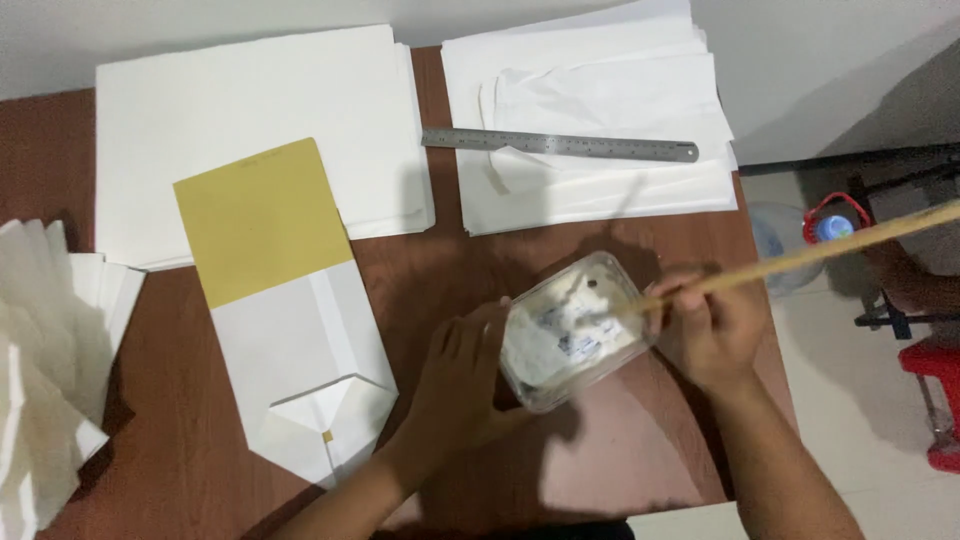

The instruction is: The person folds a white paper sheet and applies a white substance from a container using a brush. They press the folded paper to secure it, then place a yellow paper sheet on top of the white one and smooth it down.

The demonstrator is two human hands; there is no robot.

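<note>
My left hand (455,385) grips the side of a clear plastic tub (570,330) holding white paste, tilted just above the brown table (150,440). My right hand (715,325) holds a long wooden stick (800,258) whose tip dips into the paste. The stick runs up and to the right, past the table's edge. To the left lies a folded white paper bag (305,370) with a mustard-yellow card (262,220) sticking out of its top.
Two stacks of white paper sheets (250,110) (600,180) lie at the back, with a steel ruler (560,146) on the right one. Fanned finished bags (45,360) sit at the left edge. A water bottle (780,240) and a red stool (935,400) stand on the floor to the right.
</note>
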